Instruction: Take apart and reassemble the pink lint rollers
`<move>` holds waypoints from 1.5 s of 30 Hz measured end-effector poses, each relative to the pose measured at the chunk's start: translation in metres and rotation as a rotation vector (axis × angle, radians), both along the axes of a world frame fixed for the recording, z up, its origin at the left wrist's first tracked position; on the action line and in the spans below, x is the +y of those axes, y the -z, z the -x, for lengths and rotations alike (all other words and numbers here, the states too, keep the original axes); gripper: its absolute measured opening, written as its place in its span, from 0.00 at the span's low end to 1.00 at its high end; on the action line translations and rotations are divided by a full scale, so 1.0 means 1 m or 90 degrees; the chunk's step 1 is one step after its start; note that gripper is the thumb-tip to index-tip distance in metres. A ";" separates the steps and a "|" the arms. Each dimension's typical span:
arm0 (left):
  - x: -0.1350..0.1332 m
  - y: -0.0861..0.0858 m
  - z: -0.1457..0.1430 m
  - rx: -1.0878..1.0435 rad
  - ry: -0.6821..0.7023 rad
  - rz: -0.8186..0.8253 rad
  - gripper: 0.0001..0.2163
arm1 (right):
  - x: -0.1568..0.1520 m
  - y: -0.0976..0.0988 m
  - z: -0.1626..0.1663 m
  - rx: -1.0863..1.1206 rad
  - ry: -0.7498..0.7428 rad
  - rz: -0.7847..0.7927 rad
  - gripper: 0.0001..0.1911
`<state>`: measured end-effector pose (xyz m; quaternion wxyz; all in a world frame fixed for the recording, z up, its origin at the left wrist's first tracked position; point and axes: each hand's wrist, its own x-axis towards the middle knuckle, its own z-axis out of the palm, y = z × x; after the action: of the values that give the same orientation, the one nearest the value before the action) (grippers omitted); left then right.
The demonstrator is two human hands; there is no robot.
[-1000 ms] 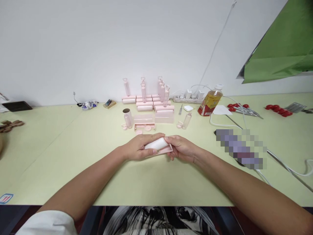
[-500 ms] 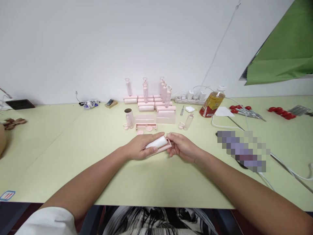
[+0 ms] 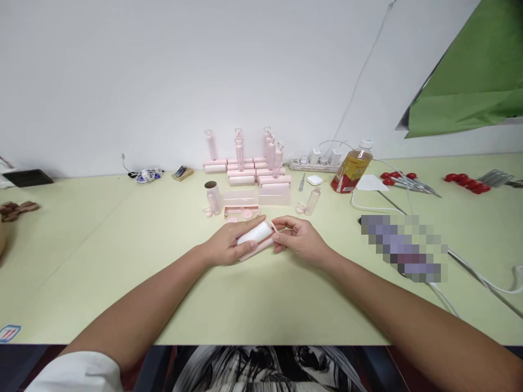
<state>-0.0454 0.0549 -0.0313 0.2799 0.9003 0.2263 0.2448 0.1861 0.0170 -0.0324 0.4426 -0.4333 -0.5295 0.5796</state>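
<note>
The left hand (image 3: 226,243) wraps its grip round the roll (image 3: 255,233) and case (image 3: 260,249). Beside the roll's right end, the right hand (image 3: 301,240) pinches a pink piece (image 3: 274,226) in its grip.

The left hand (image 3: 229,240) covers one end of a smooth white cylindrical roll (image 3: 255,232), while fingertips of the right hand (image 3: 300,238) partly hide a thin pale-pink piece (image 3: 274,227). Pixelation obscures a purplish oblong object (image 3: 398,250); the frame's right edge crops a green sheet (image 3: 469,81).

Workroom, long pale-green table (image 3: 102,234), batched pink rollers (image 3: 241,174)
</note>
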 end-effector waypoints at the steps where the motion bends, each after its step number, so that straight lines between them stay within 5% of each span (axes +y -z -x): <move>1: 0.000 0.000 0.000 0.003 0.003 0.000 0.28 | 0.000 0.000 0.000 -0.002 0.003 -0.003 0.23; 8: -0.002 0.001 0.000 0.058 -0.022 -0.011 0.29 | 0.001 -0.001 -0.001 -0.088 0.036 -0.051 0.22; 13: -0.002 0.005 -0.002 0.015 -0.108 0.049 0.32 | 0.021 -0.009 -0.030 -0.235 0.380 -0.240 0.16; 17: -0.001 0.009 -0.006 -0.141 -0.135 0.203 0.31 | 0.043 -0.005 -0.058 -0.339 0.551 -0.260 0.26; 20: 0.001 0.012 -0.008 -0.266 -0.140 0.355 0.30 | 0.055 0.005 -0.067 -0.389 0.517 -0.183 0.29; 23: 0.004 0.014 -0.011 -0.375 -0.146 0.482 0.28 | 0.060 0.011 -0.069 -0.403 0.466 -0.155 0.18; 29: 0.001 0.003 -0.015 -0.497 -0.127 0.639 0.27 | 0.039 -0.006 -0.055 -0.385 0.459 -0.321 0.13; 37: -0.004 -0.002 -0.016 -0.479 -0.127 0.702 0.26 | -0.005 -0.012 -0.013 -0.422 0.034 -0.468 0.11; 45: -0.004 0.003 -0.017 -0.446 -0.123 0.664 0.27 | -0.010 -0.010 -0.007 -0.481 -0.017 -0.466 0.16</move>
<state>-0.0288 0.0506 -0.0347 0.7159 0.4877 0.2910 0.4062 0.1928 0.0069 -0.0225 0.3357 -0.4221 -0.8256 0.1657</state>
